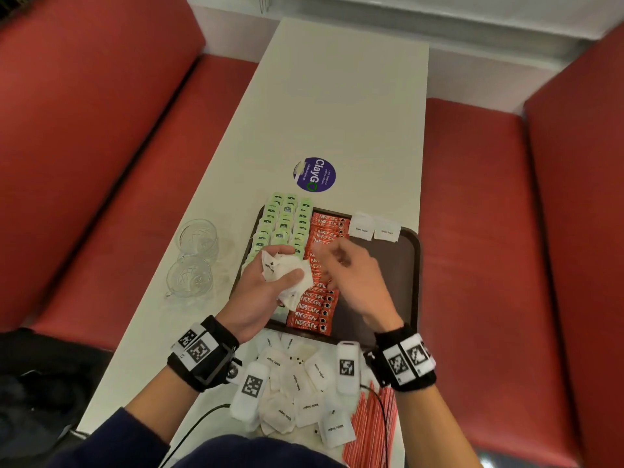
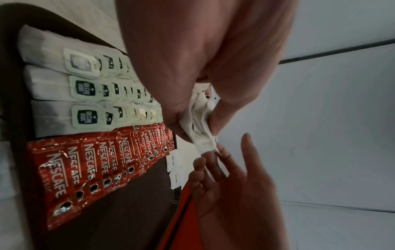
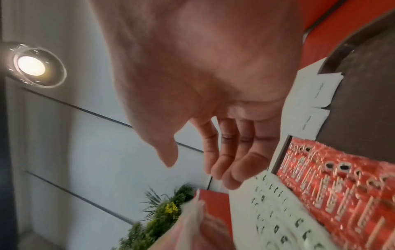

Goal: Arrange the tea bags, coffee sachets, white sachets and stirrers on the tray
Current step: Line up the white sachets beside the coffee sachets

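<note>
Loose white sachets (image 1: pixel 304 390) and red stirrers (image 1: pixel 371 430) wait on the table (image 1: pixel 337 96) nearest the camera; beyond, left to right, the left hand (image 1: pixel 260 292) clutches a bunch of sachets (image 1: pixel 287 271) above the tea bags (image 1: pixel 287 221) and coffee sachets (image 1: pixel 320 265) on the tray (image 1: pixel 413 265), the empty right hand (image 1: pixel 354 282) reaching in, fingers relaxed. Light, limp paper packets, likely best pinched by an edge

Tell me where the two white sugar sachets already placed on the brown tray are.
In the head view, the two white sugar sachets lie side by side at the brown tray's far edge, just right of the red Nescafe sachet row.
</note>
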`<state>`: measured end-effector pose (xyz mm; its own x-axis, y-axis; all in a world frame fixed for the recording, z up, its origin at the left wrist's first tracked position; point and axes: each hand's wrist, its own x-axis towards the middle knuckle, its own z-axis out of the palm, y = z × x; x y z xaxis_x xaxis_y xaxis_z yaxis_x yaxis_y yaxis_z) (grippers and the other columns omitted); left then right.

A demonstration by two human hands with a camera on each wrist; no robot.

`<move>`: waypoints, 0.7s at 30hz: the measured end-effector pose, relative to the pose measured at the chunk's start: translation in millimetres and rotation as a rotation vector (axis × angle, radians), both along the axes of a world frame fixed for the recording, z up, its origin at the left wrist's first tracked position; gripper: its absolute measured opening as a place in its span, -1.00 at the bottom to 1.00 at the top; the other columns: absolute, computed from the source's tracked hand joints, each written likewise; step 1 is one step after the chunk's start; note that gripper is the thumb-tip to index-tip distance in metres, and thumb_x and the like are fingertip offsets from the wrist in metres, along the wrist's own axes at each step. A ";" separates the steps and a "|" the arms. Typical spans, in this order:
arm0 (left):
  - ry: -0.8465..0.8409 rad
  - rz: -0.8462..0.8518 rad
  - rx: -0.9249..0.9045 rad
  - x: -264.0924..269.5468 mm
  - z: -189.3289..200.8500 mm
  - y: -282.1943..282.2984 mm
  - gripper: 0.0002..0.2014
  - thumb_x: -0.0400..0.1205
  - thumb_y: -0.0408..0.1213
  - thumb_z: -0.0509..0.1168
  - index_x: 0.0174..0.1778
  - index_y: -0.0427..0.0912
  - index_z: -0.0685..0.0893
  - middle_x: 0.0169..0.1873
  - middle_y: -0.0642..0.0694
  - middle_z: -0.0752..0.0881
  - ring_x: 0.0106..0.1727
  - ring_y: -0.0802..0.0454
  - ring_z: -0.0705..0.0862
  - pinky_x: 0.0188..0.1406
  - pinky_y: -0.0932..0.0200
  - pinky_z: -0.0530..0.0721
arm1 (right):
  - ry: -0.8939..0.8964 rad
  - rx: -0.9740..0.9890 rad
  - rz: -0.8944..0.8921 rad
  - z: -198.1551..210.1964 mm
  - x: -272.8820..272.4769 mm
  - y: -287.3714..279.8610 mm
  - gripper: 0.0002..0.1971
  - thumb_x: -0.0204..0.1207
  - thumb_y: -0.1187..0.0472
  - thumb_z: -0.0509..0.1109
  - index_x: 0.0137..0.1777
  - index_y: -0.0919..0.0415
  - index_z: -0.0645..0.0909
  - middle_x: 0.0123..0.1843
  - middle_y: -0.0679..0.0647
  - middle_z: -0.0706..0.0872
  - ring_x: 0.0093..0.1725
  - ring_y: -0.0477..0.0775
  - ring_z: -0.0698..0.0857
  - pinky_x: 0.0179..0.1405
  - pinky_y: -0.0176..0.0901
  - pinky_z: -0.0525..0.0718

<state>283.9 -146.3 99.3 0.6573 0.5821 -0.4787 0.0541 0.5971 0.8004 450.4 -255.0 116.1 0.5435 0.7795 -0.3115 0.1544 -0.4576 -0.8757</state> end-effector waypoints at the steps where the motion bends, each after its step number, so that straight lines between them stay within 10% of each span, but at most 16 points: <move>1: 0.009 -0.006 0.057 0.6 0.7 -1.2 -0.56 0.69 -0.43 0.53 0.48 -0.14 0.63 0.42 -0.13 0.80 0.46 -0.13 0.78 0.28 -0.08 0.82 | 0.024 -0.013 0.006 1.9 -7.3 -3.7 -0.58 0.65 -0.45 0.43 0.08 -0.12 0.74 -0.04 -0.08 0.89 -0.12 -0.10 0.89 -0.04 -0.07 0.91; 10: 0.005 0.005 0.217 -1.4 8.4 -14.0 -0.70 0.73 -0.38 0.51 0.32 -0.33 0.62 0.05 -0.07 0.84 0.08 0.00 0.86 -0.06 0.05 0.86 | 0.405 0.181 -0.032 -0.9 -24.1 -25.4 -0.78 0.67 0.17 0.66 0.21 0.27 0.81 -0.02 0.30 0.87 -0.12 0.10 0.84 0.00 -0.08 0.82; 21: 0.021 -0.039 0.079 -12.9 12.9 -19.9 -0.80 0.80 -0.34 0.43 0.29 -0.35 0.67 0.13 -0.10 0.88 0.01 0.00 0.87 -0.24 0.18 0.80 | 0.380 0.272 -0.218 4.2 -21.0 -31.1 -0.93 0.86 0.23 0.41 0.25 0.17 0.69 0.13 0.18 0.92 0.15 0.28 0.90 0.11 0.27 0.91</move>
<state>271.0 -166.2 112.2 0.6701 0.5931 -0.4463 0.0933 0.5292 0.8434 429.4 -286.1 120.3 0.5904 0.7408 -0.3204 -0.2710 -0.1920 -0.9432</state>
